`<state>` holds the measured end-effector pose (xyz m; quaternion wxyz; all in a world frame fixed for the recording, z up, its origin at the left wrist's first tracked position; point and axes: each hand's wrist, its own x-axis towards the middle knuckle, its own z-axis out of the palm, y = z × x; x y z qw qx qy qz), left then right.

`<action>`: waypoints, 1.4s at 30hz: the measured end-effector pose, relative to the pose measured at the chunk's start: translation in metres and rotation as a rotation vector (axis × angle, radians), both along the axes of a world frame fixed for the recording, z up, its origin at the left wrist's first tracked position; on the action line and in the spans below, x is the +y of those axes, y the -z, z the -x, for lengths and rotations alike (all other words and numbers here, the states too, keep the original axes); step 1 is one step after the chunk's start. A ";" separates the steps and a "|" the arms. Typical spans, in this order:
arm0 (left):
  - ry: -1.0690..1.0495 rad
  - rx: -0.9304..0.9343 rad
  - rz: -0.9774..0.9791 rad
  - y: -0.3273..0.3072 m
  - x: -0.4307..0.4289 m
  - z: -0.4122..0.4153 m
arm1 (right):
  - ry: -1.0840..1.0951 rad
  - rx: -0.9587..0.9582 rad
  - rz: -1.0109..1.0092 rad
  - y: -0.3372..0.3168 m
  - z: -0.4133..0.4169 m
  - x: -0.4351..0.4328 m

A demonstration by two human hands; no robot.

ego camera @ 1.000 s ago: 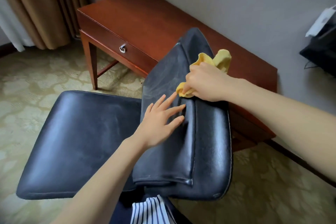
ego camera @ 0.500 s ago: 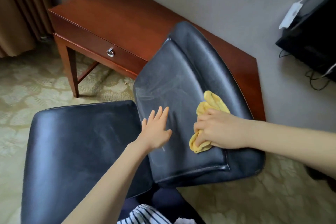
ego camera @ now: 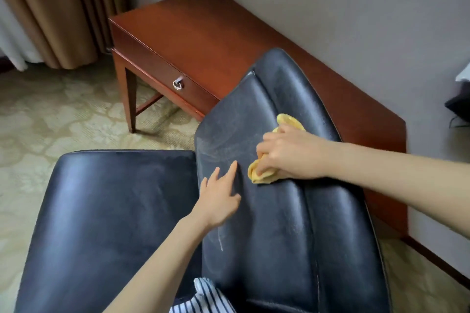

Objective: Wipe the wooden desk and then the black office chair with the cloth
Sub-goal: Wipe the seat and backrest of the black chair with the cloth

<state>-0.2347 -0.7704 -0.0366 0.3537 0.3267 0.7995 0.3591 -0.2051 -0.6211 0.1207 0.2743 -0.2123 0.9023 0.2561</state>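
Observation:
The black office chair (ego camera: pixel 114 211) fills the lower view, its seat to the left and its padded backrest (ego camera: pixel 279 223) to the right. My right hand (ego camera: pixel 287 155) presses a bunched yellow cloth (ego camera: pixel 262 175) against the middle of the backrest. My left hand (ego camera: pixel 218 195) lies flat on the backrest's left edge, fingers spread, holding nothing. Streaky wipe marks show on the leather above it. The reddish wooden desk (ego camera: pixel 203 40) stands behind the chair along the wall, and the backrest hides part of its top.
The desk drawer has a metal ring pull (ego camera: pixel 178 84). Brown curtains (ego camera: pixel 58 7) hang at the back left. Patterned carpet (ego camera: pixel 63 114) covers the floor. A dark object with cables (ego camera: pixel 460 107) sits at the right edge. Striped fabric (ego camera: pixel 203 297) shows at the bottom.
My right hand has slid the cloth from the backrest's top down, then towards its middle. My left hand stayed flat on the backrest's left side. The camera view has shifted.

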 end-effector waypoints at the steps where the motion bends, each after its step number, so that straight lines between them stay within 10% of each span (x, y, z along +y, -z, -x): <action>1: 0.002 0.001 0.006 0.001 0.001 0.001 | 0.008 0.045 -0.036 -0.002 0.021 0.009; 10: 0.042 0.056 0.022 0.001 0.005 0.005 | 0.256 0.431 -0.183 0.011 0.140 0.043; 33: 0.062 -0.031 -0.029 0.012 -0.005 -0.007 | 0.128 -0.291 0.169 0.001 -0.077 -0.052; 42: 0.052 -0.003 -0.029 0.009 -0.009 -0.010 | 0.050 0.011 -0.128 0.000 0.006 -0.009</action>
